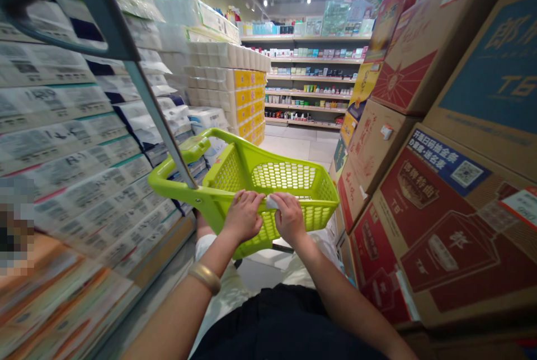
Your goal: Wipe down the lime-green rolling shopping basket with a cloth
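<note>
A lime-green plastic shopping basket (289, 176) stands tilted in front of me, its inside bare. Its grey pull handle (159, 117) rises to the upper left. My left hand (243, 216) rests with curled fingers on the basket's near rim; a gold bangle (205, 276) sits on that wrist. My right hand (289, 217) is beside it on the same rim, fingers pinched on a small white thing (272, 202) that I cannot name. The two hands nearly touch.
Stacked tissue packs (75, 142) line the shelf on my left. Brown and red cartons (423, 192) are piled high on my right. The narrow aisle runs ahead to shelves of small bottles (310, 91) under a lit sign.
</note>
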{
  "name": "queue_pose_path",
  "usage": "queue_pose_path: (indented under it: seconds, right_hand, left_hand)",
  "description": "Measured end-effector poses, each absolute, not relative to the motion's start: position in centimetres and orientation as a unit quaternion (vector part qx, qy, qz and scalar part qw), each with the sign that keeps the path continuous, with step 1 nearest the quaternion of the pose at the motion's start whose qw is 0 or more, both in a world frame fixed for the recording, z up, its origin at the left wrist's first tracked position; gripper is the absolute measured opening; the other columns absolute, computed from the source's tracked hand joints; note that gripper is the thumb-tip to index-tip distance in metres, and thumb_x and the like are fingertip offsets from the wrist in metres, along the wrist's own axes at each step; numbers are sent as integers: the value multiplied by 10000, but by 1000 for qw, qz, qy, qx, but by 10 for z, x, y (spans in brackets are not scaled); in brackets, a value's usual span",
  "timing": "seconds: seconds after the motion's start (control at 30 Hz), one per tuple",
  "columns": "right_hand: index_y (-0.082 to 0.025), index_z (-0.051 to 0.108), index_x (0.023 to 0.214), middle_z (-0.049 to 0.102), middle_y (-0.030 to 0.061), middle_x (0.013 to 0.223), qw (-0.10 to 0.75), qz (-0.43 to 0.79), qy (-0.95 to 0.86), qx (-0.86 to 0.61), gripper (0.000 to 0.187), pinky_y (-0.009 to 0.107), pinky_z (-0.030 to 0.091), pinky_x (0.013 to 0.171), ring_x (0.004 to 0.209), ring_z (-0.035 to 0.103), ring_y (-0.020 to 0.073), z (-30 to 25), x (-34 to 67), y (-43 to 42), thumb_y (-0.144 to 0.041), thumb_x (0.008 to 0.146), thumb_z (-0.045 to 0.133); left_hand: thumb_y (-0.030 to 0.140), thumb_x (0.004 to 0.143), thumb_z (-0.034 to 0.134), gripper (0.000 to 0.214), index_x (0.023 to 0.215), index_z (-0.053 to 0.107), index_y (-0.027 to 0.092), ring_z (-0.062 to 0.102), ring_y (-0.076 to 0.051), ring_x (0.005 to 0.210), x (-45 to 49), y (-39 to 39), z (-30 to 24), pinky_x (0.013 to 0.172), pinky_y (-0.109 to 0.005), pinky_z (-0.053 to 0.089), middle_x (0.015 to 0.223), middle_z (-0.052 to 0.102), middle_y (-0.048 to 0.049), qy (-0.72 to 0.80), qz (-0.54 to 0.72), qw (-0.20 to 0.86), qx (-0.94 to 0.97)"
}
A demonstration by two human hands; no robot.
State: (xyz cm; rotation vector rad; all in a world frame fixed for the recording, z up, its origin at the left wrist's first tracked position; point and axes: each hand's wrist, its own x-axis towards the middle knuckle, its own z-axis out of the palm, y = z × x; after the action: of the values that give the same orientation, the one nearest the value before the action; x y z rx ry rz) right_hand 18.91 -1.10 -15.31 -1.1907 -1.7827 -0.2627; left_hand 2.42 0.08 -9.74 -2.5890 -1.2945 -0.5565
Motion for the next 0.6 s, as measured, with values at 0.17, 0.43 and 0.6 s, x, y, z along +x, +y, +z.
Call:
queue_pose_path:
  seconds: [0.17, 0.43, 0.6]
  right_hand:
    - [-198, 621, 1131, 653, 61, 1090, 459, -130, -695, -538, 386, 356, 368, 996, 1028, 553, 206, -165, 225, -15, -79, 807, 446]
    - [-163, 642, 1009, 653, 85, 956, 496, -154, -578, -629, 304, 379, 375, 926, 953, 535, 237, -175, 269, -16, -88, 793, 441]
    - [-181, 614, 1097, 650, 74, 1035, 470, -128, -649, -585, 370, 371, 319, 996, 1012, 515, 225, -164, 201, -3, -65, 793, 440]
  left_hand:
    - [195, 712, 524, 496, 1208, 536, 181, 514, -256, 1105, 22, 3, -97, 1085, -420, 277, 1115, 611, -91, -433, -187, 96, -876]
    - [216, 709, 537, 496, 1203, 545, 170, 506, -262, 1106, 28, 9, -99, 1099, -432, 251, 1117, 613, -92, -443, -186, 87, -872]
    - [217, 703, 546, 494, 1195, 542, 173, 505, -261, 1106, 28, 12, -99, 1100, -435, 250, 1118, 612, -90, -446, -184, 86, -872]
